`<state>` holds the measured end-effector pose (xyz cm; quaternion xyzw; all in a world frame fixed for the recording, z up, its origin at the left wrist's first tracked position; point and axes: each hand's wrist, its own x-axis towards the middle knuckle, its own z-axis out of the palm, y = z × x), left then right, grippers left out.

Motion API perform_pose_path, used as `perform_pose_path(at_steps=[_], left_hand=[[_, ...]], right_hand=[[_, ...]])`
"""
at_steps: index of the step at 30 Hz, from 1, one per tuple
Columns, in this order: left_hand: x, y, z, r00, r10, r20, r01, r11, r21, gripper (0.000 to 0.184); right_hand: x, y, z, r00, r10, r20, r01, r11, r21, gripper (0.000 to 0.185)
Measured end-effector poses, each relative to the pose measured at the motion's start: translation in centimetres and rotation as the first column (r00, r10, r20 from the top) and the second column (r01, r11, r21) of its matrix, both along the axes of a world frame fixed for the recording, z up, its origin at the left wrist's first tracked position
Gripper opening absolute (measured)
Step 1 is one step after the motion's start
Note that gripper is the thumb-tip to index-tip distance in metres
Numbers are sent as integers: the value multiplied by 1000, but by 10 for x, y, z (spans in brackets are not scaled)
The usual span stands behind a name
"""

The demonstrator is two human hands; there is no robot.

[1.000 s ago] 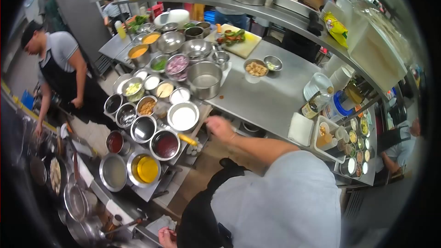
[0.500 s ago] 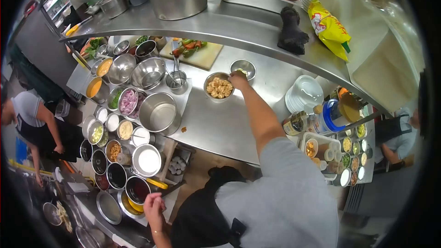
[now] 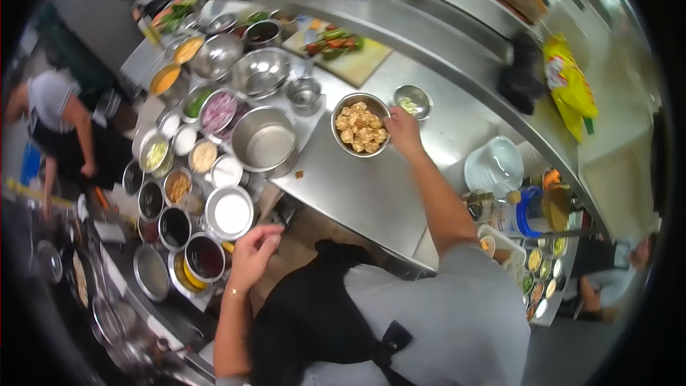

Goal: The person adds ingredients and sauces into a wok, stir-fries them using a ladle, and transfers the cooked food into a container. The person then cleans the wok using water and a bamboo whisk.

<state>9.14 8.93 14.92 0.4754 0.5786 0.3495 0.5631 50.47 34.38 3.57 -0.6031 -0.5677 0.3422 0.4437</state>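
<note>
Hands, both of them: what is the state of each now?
Left hand: loosely open, nothing seen in it.
Right hand: closed on the rim of the metal bowl of brown pieces.

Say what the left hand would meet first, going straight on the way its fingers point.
The left hand would likely first meet the near edge of the steel table, though its height relative to that edge is unclear.

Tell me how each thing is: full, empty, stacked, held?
Bowl of brown chunks: nearly full, uncovered
Small bowl: partly filled
Big pot: uncovered, looks empty
Plates: stacked
Yellow bag: can't tell if open
Right hand: holding the first bowl's rim
Left hand: empty, raised
</note>
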Motion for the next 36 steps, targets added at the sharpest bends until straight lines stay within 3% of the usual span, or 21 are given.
perform_pose_path(at_steps=[3, 4, 8, 10, 11, 14, 15, 17, 18, 20, 23, 27, 30, 34, 36], left_hand=[[-6, 5, -2, 999, 24, 27, -26, 999, 47, 28], [-9, 4, -8, 995, 60, 82, -64, 997, 45, 29], [-44, -21, -22, 964, 229, 136, -230, 973, -12, 34], [-74, -42, -33, 943, 305, 137, -307, 952, -8, 27], [-89, -56, -38, 936, 324, 138, -328, 945, 6, 27], [-128, -103, -61, 802, 551, 231, -555, 830, -53, 20], [-141, -119, -64, 801, 550, 238, -555, 830, -50, 20], [-166, -147, -70, 675, 692, 257, -703, 709, -63, 19], [-176, -161, -75, 670, 693, 264, -705, 706, -65, 19], [-192, -184, -85, 505, 768, 395, -794, 593, -137, 18], [-205, -208, -90, 392, 841, 373, -846, 489, -212, 13], [-208, -209, -83, 246, 906, 345, -926, 325, -191, 12], [-205, -196, -72, 158, 943, 294, -964, 212, -159, 13], [-199, -172, -61, 25, 967, 254, -986, 66, -153, 17], [-196, -160, -56, -12, 977, 214, -989, 20, -149, 18]], right_hand=[[-66, -35, 54, 982, 147, -115, -164, 974, -157, 19], [-88, -41, 44, 979, 181, -98, -190, 977, -95, 19], [-191, -82, 47, 910, 412, -42, -412, 893, -182, 21], [-240, -111, 49, 822, 531, -207, -565, 805, -182, 20], [-266, -125, 52, 809, 552, -202, -584, 794, -169, 20], [-340, -169, 56, 729, 669, -146, -682, 694, -231, 19], [-363, -180, 56, 702, 700, -130, -706, 662, -249, 19], [-405, -184, 53, 561, 775, -292, -827, 509, -239, 18], [-423, -178, 56, 544, 807, -229, -830, 480, -284, 19], [-458, -155, 55, 592, 806, -2, -801, 589, -107, 22], [-520, -83, 46, 626, 744, 232, -780, 597, 189, 24], [-615, 14, 34, 573, 652, 497, -795, 591, 141, 28], [-682, 63, 12, 458, 602, 654, -859, 490, 151, 43], [-756, 105, -6, 107, 608, 786, -877, 430, -213, 68], [-776, 123, -26, -5, 621, 784, -903, 334, -270, 74]])
